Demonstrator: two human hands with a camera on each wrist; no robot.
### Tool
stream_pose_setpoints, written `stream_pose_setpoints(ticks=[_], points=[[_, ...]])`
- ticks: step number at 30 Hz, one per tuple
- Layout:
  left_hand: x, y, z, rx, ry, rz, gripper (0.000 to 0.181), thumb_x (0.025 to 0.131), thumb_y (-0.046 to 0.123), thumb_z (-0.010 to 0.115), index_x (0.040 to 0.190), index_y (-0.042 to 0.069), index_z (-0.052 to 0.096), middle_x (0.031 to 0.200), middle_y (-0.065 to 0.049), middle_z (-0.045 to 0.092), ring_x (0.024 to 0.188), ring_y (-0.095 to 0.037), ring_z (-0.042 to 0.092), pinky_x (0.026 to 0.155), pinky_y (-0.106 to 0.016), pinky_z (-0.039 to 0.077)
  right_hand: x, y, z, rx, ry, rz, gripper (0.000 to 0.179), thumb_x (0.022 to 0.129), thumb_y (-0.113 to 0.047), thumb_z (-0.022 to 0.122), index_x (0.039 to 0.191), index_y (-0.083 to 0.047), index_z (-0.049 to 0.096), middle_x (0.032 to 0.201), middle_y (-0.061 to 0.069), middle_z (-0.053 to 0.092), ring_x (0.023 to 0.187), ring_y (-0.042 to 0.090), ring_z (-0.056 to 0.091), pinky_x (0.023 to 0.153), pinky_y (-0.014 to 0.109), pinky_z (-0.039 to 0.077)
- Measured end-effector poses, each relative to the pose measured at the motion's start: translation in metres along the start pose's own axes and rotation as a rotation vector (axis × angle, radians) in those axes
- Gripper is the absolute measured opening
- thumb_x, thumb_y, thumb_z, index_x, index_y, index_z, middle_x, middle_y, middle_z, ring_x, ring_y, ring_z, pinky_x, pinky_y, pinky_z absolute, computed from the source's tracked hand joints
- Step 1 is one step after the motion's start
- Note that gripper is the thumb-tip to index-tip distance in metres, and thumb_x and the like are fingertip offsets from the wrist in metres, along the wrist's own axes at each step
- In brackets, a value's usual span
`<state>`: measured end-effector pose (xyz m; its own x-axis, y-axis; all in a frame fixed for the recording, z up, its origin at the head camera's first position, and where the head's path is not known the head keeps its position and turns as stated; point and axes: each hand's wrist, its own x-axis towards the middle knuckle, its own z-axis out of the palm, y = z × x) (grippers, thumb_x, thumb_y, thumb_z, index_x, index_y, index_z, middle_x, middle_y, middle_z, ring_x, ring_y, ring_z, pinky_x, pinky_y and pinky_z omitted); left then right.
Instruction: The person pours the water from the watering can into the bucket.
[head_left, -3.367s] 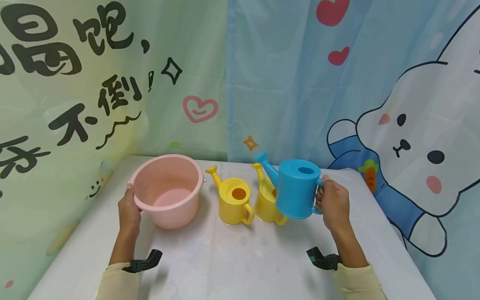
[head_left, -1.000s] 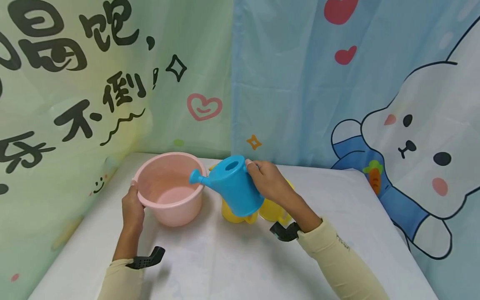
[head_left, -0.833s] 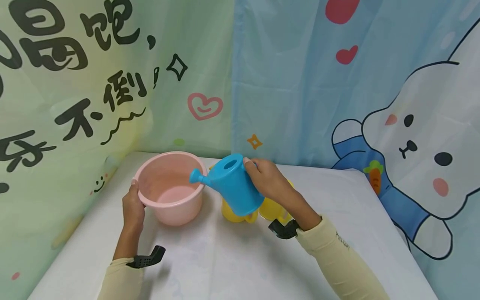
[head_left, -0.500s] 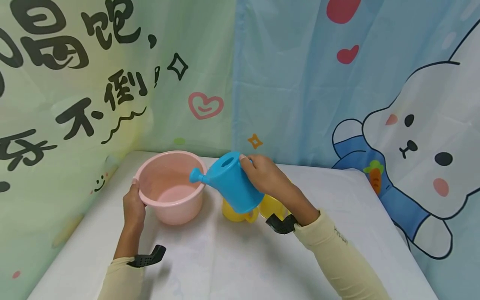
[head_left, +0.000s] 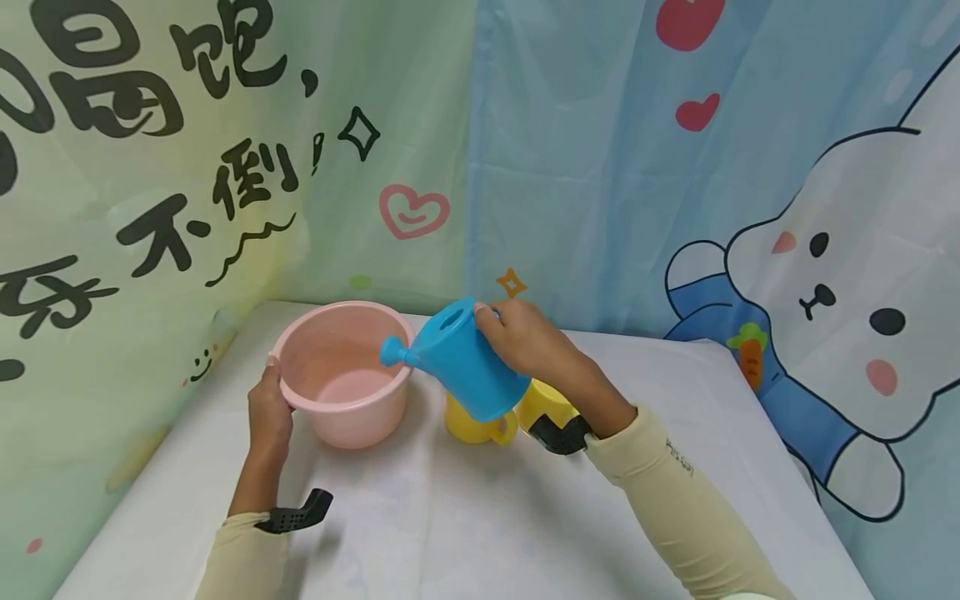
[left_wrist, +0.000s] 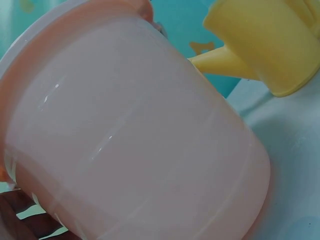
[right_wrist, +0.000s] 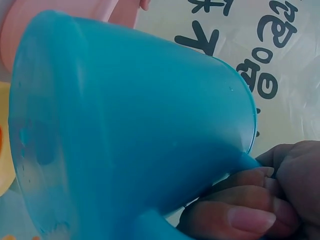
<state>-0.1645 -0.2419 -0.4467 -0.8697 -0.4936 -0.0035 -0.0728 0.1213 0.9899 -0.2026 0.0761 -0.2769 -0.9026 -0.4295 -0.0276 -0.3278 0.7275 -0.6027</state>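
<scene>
A pink plastic bucket (head_left: 360,423) stands at the left of the white table. My left hand (head_left: 268,414) grips its near-left side, thumb at the rim; in the left wrist view, fingers (left_wrist: 42,222) show outside the wall. My right hand (head_left: 528,340) holds a blue watering can (head_left: 468,367) by its handle, above the table. The can tips left, its spout head (head_left: 392,351) over the bucket's right rim. In the right wrist view, fingers (right_wrist: 230,217) curl round the handle, and droplets show near the can's base. No stream from the spout is visible.
Two yellow watering cans stand behind and below the blue one: a left can (head_left: 467,423), largely hidden, and a right can (head_left: 546,404), partly covered by the right arm. A printed cloth backdrop (head_left: 570,167) rises behind the table (head_left: 390,525).
My right hand has carried the blue watering can from the right over to the bucket's rim and tipped it, steepening the tilt over the last second. My left hand keeps its hold on the bucket.
</scene>
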Motion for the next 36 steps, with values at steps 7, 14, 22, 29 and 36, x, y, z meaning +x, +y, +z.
stream_pose_setpoints(ticks=[7,14,22,29,36], points=[[0.0,0.0,0.0,0.001,0.007,-0.01,0.071,0.102,0.058,0.017,0.146,0.009,0.045,0.136,-0.014,0.054,0.113,-0.027,0.051,0.086,-0.031,0.037,0.005,-0.005,-0.004,-0.006,-0.017,-0.022,0.043,0.107,-0.032,0.03,0.071,-0.011,0.039,0.062,0.004,0.029,0.058,0.02,0.038,0.063,0.037,0.038],[0.002,0.001,0.0,0.005,0.001,-0.009,0.071,0.102,0.057,0.017,0.146,0.008,0.044,0.138,-0.014,0.053,0.114,-0.027,0.051,0.086,-0.03,0.038,0.01,-0.009,-0.007,-0.037,-0.035,-0.027,0.042,0.107,-0.031,0.03,0.071,-0.01,0.039,0.063,0.004,0.027,0.058,0.02,0.034,0.063,0.036,0.037],[0.003,0.001,-0.002,-0.016,0.001,-0.001,0.071,0.103,0.055,0.017,0.145,0.005,0.046,0.135,-0.017,0.054,0.11,-0.028,0.051,0.083,-0.029,0.038,0.016,-0.01,-0.009,-0.052,-0.027,-0.059,0.045,0.106,-0.027,0.031,0.063,-0.013,0.032,0.057,0.001,0.023,0.052,0.017,0.025,0.057,0.033,0.031],[0.003,0.001,-0.002,-0.023,0.006,-0.002,0.071,0.103,0.054,0.018,0.143,0.004,0.047,0.134,-0.018,0.055,0.109,-0.028,0.052,0.083,-0.029,0.038,0.016,-0.018,-0.011,-0.078,-0.038,-0.065,0.044,0.106,-0.027,0.032,0.063,-0.013,0.034,0.057,0.002,0.025,0.052,0.017,0.029,0.058,0.034,0.034],[0.004,0.001,-0.002,-0.019,0.006,-0.005,0.072,0.103,0.054,0.018,0.142,0.001,0.048,0.133,-0.02,0.055,0.109,-0.031,0.052,0.084,-0.03,0.038,0.018,-0.022,-0.012,-0.097,-0.055,-0.051,0.044,0.105,-0.029,0.032,0.065,-0.012,0.036,0.059,0.003,0.028,0.054,0.019,0.034,0.06,0.035,0.037]])
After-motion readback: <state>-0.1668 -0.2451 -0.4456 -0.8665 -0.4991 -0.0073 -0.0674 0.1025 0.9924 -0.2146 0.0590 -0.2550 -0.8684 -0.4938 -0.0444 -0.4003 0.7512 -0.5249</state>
